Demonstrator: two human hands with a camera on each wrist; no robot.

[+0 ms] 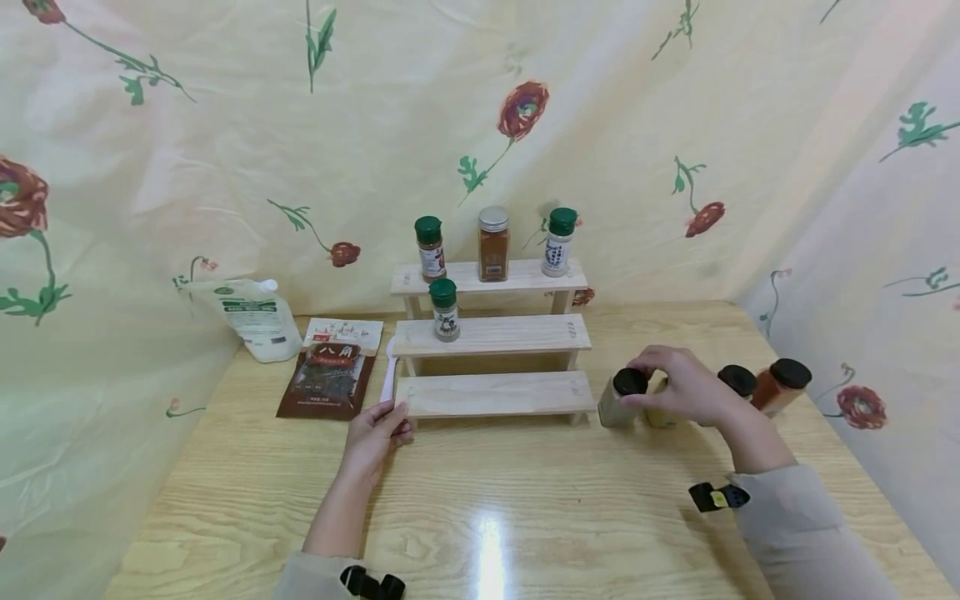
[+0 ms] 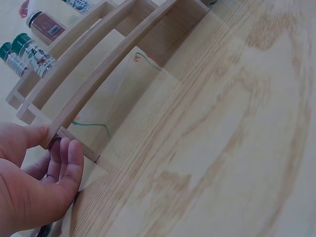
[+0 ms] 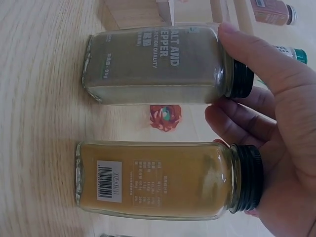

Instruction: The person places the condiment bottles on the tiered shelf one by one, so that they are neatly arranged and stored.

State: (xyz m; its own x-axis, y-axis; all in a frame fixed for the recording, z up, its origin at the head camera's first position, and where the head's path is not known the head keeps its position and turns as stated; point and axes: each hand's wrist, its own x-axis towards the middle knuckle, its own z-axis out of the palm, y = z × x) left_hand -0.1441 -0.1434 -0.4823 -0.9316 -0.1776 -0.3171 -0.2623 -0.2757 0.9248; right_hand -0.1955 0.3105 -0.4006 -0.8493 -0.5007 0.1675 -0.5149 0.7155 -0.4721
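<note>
Loading of the rack (image 1: 502,333) appears part done. Four jars are in place: a red-labelled jar (image 1: 432,260), a silver-capped jar (image 1: 493,250) and a white jar (image 1: 557,252) on the top tier (image 1: 462,275), and a green-capped jar (image 1: 446,322) at the left end of the middle tier (image 1: 547,332). No jar stands on the bottom tier (image 1: 495,393).

Four black-capped jars remain off the rack, to its right: the grey jar (image 3: 153,64), the yellow jar (image 3: 158,180) just beside it, and, further right, the red jar (image 1: 776,392) and a partly hidden jar (image 1: 737,381).

The right hand (image 1: 684,385) pinches the grey jar near its neck, thumb on one side and fingers on the other; whether its base touches the table (image 1: 487,483) cannot be told. The left hand (image 1: 377,437) grips the left end of the bottom tier, thumb above and fingers curled below, probably as a brace.

The pouch (image 1: 258,325), packet (image 1: 330,379) and spoon (image 1: 388,379) lie left of the rack, untouched; whether they belong to the work is unclear.
</note>
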